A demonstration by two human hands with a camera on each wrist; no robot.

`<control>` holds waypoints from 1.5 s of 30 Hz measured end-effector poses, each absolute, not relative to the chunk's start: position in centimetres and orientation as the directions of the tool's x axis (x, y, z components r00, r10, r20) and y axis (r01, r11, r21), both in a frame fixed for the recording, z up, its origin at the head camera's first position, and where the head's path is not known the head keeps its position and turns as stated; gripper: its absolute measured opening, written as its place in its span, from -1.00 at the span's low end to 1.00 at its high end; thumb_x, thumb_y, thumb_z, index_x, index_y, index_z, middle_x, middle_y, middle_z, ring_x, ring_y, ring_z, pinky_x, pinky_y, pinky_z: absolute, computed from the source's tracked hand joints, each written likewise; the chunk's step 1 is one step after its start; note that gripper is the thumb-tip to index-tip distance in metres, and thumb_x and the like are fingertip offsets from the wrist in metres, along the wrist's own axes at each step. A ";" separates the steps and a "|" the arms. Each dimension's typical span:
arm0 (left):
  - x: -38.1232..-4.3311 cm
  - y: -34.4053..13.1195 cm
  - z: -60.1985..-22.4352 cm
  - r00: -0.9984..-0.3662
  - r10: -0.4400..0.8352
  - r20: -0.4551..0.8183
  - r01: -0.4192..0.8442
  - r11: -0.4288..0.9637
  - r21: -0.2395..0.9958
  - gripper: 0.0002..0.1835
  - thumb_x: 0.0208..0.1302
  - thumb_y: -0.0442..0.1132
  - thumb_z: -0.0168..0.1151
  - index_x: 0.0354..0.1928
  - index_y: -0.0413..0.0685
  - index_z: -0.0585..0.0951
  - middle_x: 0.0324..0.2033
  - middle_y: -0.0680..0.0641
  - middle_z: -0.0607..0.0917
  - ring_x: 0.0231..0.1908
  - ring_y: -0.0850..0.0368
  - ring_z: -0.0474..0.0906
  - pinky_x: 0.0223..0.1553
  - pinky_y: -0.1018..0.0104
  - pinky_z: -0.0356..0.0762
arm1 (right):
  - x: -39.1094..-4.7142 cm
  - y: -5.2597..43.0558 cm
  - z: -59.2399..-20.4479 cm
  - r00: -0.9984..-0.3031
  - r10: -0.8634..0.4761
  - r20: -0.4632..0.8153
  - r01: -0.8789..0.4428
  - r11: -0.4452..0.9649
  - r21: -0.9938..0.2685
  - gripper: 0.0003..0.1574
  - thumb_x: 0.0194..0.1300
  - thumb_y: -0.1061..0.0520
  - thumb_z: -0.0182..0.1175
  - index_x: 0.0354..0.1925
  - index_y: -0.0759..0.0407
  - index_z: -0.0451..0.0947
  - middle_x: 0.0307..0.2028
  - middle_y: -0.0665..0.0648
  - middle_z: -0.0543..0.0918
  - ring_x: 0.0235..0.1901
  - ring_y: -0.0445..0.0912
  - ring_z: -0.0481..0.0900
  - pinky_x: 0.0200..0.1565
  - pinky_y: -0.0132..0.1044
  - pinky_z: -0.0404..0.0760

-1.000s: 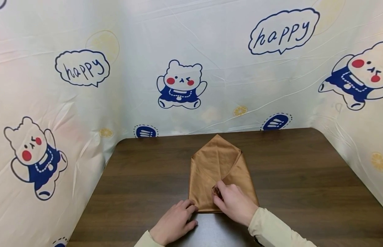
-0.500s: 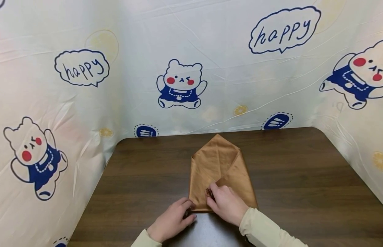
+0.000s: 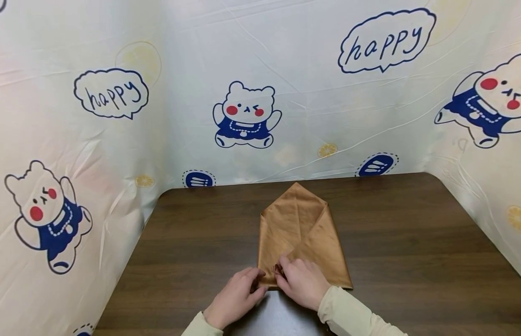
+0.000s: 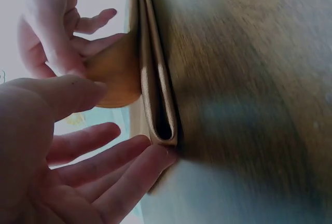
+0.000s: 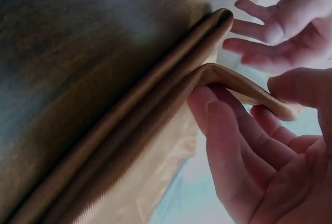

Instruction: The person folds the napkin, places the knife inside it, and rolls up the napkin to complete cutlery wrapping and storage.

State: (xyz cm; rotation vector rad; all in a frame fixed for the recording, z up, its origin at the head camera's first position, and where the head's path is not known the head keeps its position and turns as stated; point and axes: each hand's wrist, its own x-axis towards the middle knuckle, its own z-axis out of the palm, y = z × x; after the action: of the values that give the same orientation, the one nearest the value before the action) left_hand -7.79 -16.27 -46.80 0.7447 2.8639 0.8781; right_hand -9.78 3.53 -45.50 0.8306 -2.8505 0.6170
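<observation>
A bronze-brown satin cloth (image 3: pixel 295 219), folded into an envelope shape with its point towards the back, lies on the table. My right hand (image 3: pixel 304 282) pinches a raised flap of it near the front left, between thumb and fingers. The right wrist view shows this flap (image 5: pixel 238 83) lifted off the folded layers. At the front left corner, my left hand (image 3: pixel 237 296) touches the cloth with its fingertips. Its fingers (image 4: pixel 122 180) look fairly straight in the left wrist view, against the folded end. The flap's tip is partly hidden by the right hand.
The dark wooden table (image 3: pixel 411 242) extends on both sides of the cloth. A pale curtain (image 3: pixel 302 116) printed with bears and lettering stands behind it and along both sides.
My right hand has moved left and towards the front edge, drawing the pinched flap along. My left hand stays at the front left corner, shifting only slightly.
</observation>
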 end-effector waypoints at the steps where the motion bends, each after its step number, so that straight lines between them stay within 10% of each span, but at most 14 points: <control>1: -7.8 -16.2 -46.9 -0.881 0.460 0.109 0.442 0.719 0.536 -0.79 0.17 -0.14 0.16 -0.20 -0.07 0.53 -0.42 0.08 0.55 -0.49 0.32 0.45 -0.49 0.55 0.36 | -9.8 3.5 -45.6 -0.840 -0.497 0.218 -0.543 0.766 -0.344 -0.75 0.15 -0.05 0.11 -0.52 -0.04 0.27 -0.75 -0.14 0.31 -0.76 -0.25 0.28 -0.74 -0.35 0.15; 28: -8.1 -15.8 -47.9 -0.936 0.268 0.228 0.347 0.811 0.471 -0.88 0.07 -0.12 0.23 -0.53 0.24 0.49 -0.56 0.29 0.45 -0.56 0.40 0.40 -0.51 0.54 0.32 | -9.5 5.3 -46.1 -0.812 -0.559 0.169 -0.584 0.769 -0.262 -0.75 0.10 -0.06 0.16 -0.56 -0.08 0.32 -0.65 -0.16 0.40 -0.67 -0.22 0.37 -0.67 -0.33 0.21; 45: -8.1 -16.4 -48.1 -0.986 0.154 -0.068 0.106 0.882 0.459 -0.80 -0.03 -0.06 0.22 -0.63 0.17 0.41 -0.65 0.19 0.40 -0.67 0.33 0.26 -0.67 0.40 0.19 | -9.6 12.4 -47.3 -0.875 -0.430 0.220 -0.466 0.872 -0.150 -0.75 -0.09 0.03 0.31 -0.58 -0.11 0.38 -0.52 -0.14 0.34 -0.44 -0.19 0.35 -0.62 -0.35 0.31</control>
State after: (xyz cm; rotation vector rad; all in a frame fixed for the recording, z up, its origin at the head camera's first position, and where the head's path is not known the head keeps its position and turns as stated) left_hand -8.09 -16.41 -48.07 0.2046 2.9477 0.7108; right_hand -9.58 12.40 -47.34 0.6921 -2.8640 0.2968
